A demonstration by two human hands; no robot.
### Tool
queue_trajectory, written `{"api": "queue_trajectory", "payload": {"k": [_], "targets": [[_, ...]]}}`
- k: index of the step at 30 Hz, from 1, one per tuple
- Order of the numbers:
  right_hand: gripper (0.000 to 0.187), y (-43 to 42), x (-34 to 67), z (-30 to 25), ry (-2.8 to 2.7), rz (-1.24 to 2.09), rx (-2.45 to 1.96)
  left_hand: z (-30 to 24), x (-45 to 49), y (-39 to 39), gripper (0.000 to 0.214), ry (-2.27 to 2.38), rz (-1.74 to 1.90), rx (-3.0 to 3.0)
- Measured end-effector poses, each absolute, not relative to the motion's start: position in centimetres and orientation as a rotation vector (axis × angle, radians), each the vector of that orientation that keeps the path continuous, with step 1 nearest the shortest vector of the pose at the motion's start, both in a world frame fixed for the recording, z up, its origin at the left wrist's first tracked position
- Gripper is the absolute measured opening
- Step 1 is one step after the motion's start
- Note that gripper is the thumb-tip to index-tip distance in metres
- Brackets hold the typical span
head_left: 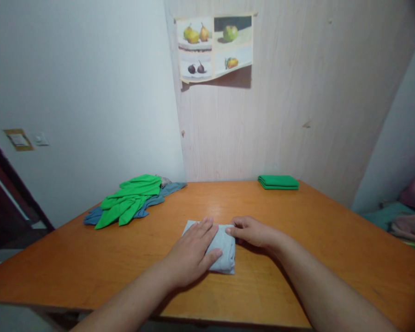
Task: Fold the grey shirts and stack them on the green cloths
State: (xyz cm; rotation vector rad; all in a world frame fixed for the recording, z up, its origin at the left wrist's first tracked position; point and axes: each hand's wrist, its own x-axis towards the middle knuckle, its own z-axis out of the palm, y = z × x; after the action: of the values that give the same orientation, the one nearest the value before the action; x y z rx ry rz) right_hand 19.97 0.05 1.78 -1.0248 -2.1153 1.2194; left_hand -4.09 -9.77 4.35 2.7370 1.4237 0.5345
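A light grey-blue cloth (pixel 223 249), folded into a small flat packet, lies near the front middle of the wooden table (pixel 263 295). My left hand (pixel 195 251) rests flat across its left part, fingers stretched out and thumb spread, hiding that side. At the packet's far right corner, my right hand (pixel 247 230) pinches the edge between thumb and curled fingers. Several layers show along the right edge of the fold.
A loose heap of bright green cloth (pixel 133 196) and blue-grey cloth (pixel 152 201) lies at the back left. One neatly folded green cloth (pixel 278 182) sits at the back right by the wall. Fruit pictures (pixel 212 48) hang on the wall.
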Motion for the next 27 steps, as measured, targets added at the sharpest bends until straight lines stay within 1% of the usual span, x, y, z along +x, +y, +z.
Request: {"api": "queue_trajectory", "payload": {"k": [3, 7, 13, 20, 23, 27], "targets": [[0.043, 0.0, 19.9, 1.8, -2.134, 1.155, -1.032, 3.6, -4.3, -9.7, 0.061, 1.46, 0.42, 2.803], [0.043, -0.3, 19.8, 2.0, -2.18, 1.004, -1.07, 3.5, -4.4, -9.7, 0.062, 1.455, 0.386, 2.822], [0.051, -0.8, 19.6, 2.6, -2.209, 0.814, -1.052, 3.5, -4.3, -9.8, 0.062, 1.468, 0.399, 2.789], [0.058, -0.2, 19.9, 2.0, -2.069, 0.601, -1.087, 3.8, -4.4, -9.3, 0.066, 1.393, 0.458, 2.662], [0.059, -0.5, 19.9, 3.0, -2.044, 0.476, -1.121, 4.5, -5.2, -8.6, 0.065, 1.372, 0.563, 2.55], [0.06, -2.3, 19.2, 5.8, -2.125, 0.377, -1.113, 5.2, -6.8, -7.4, 0.059, 1.466, 0.857, 2.406]]}}
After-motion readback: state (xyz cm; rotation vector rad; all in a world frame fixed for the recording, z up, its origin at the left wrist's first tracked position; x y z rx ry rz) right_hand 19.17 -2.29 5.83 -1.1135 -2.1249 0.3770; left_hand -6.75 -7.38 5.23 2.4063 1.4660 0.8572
